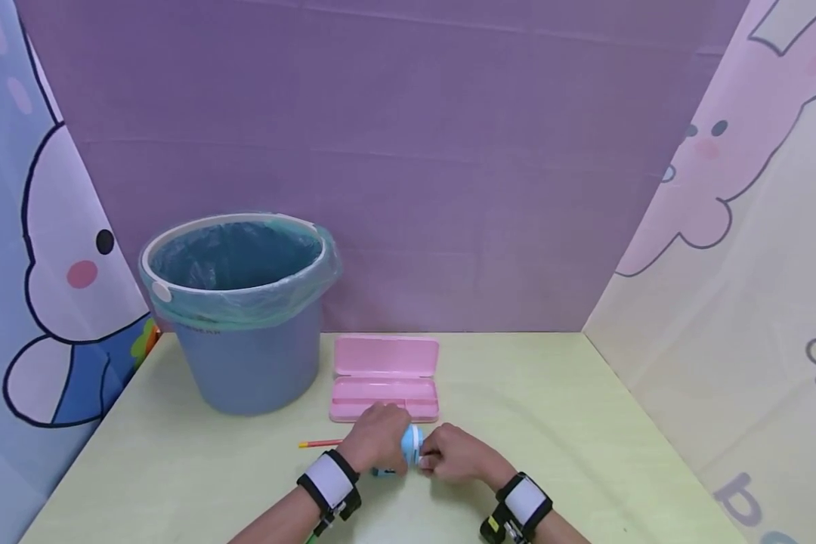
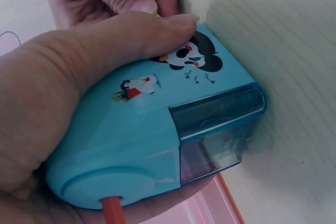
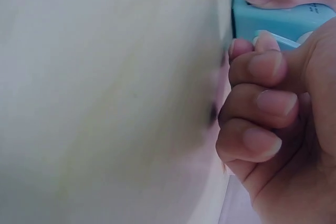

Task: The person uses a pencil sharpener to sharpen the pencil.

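Note:
A light blue crank pencil sharpener point(image 2: 136, 140) with cartoon prints and a clear shavings drawer lies near the front middle of the table. My left hand point(image 1: 379, 437) grips its body, thumb across the printed side. Out of its round end sticks a red pencil point(image 2: 113, 211); in the head view the pencil points left and shows a yellow tip. At the sharpener's other end, my right hand point(image 1: 461, 455) pinches the crank handle point(image 3: 286, 41) between thumb and forefinger, with the remaining fingers curled. The head view shows only part of the sharpener between the hands.
Just beyond the hands an opened pink pencil case point(image 1: 386, 357) lies with its lid back and its compartments facing up. A blue bin point(image 1: 251, 370) with a bluish-green liner stands at the back left. Purple cloth point(image 1: 462, 189) hangs behind the table, with printed cloths along both sides.

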The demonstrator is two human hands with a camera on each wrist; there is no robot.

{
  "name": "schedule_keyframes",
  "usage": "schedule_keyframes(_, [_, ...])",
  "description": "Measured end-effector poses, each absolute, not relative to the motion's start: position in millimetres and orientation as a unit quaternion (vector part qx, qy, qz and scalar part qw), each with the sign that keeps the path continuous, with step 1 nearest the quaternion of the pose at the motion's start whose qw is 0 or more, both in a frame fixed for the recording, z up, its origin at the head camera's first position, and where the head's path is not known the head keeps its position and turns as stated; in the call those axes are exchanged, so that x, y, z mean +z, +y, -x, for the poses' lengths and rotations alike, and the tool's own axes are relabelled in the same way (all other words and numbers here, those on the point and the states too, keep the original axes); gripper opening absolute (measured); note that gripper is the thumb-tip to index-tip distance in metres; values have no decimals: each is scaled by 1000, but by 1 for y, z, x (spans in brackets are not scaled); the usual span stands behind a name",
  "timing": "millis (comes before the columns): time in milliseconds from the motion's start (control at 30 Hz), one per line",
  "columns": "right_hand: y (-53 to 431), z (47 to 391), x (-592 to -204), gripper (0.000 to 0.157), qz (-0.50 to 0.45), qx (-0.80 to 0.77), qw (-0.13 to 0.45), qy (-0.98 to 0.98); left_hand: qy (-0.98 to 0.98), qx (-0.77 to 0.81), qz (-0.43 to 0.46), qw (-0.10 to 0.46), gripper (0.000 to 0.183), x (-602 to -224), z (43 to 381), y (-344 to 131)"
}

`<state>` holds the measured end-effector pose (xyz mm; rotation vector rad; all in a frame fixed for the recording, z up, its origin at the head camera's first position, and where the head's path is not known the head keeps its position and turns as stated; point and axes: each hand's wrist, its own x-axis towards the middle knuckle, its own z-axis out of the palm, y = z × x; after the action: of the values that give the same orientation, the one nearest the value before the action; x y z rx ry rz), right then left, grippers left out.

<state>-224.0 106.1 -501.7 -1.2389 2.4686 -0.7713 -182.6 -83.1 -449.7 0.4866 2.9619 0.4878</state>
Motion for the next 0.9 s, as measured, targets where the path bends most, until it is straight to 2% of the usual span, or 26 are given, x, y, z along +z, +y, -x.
schedule_keyframes(333, [115,222,-498,26,451,-280,180,828,973,157,-153,68,39,-449,183,-81])
schedule_keyframes(900, [121,218,-481,25,464,-323,241,789,976,131,-163,52,40,-446,183,-81])
